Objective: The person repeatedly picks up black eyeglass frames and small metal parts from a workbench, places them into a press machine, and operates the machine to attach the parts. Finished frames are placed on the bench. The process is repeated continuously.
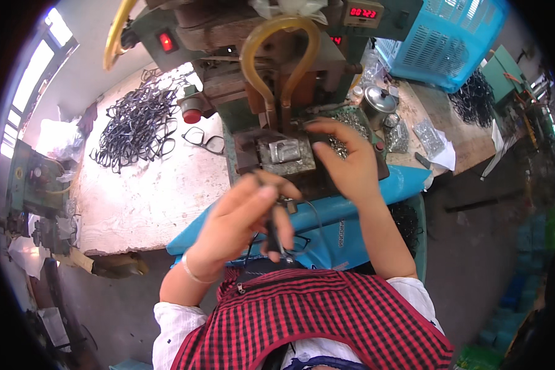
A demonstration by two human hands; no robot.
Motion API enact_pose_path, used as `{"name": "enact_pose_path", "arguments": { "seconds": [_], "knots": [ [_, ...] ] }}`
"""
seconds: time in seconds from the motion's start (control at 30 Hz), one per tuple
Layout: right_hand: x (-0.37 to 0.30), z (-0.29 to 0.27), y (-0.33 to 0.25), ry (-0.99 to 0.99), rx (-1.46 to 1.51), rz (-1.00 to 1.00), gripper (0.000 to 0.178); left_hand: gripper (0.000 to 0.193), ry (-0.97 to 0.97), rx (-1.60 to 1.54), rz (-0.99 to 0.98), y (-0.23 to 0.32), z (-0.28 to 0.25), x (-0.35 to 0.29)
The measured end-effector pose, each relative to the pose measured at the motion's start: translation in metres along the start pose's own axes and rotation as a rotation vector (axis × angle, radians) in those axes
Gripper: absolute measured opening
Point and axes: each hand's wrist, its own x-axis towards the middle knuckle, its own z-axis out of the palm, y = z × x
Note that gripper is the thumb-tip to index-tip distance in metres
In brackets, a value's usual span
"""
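My left hand (pixel 243 213), somewhat blurred, is closed around a dark eyeglass frame (pixel 301 245) in front of the machine. Part of the frame is hidden behind my fingers, and a rim hangs over the blue sheet. My right hand (pixel 351 163) is at the right side of the press bed, thumb and forefinger apart, and I see nothing between them. Just left of those fingers lies a metal fixture block (pixel 285 151) under the press head. Many small shiny metal parts (pixel 345 126) are spread beside and behind my right hand.
A green press machine (pixel 228 105) with a yellow hose (pixel 248 55) and a red button (pixel 192 115) stands ahead. Left lie a heap of black eyeglass frames (pixel 135 126) and one separate pair (pixel 205 142). Right are a lidded metal pot (pixel 380 98) and a blue basket (pixel 441 46). A blue sheet (pixel 376 188) edges the bench.
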Motion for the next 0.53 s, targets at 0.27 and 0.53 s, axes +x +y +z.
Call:
{"name": "enact_pose_path", "arguments": {
  "seconds": [0.27,0.53],
  "knots": [
    [-0.027,-0.032,0.112,0.154,-0.772,-0.052,0.025,0.044,0.062,-0.289,-0.275,-0.03,0.013,0.034],
    [-0.009,-0.013,0.102,0.202,-0.688,-0.082,0.008,0.046,-0.103,-0.206,-0.238,-0.049,-0.012,0.023]
  ]
}}
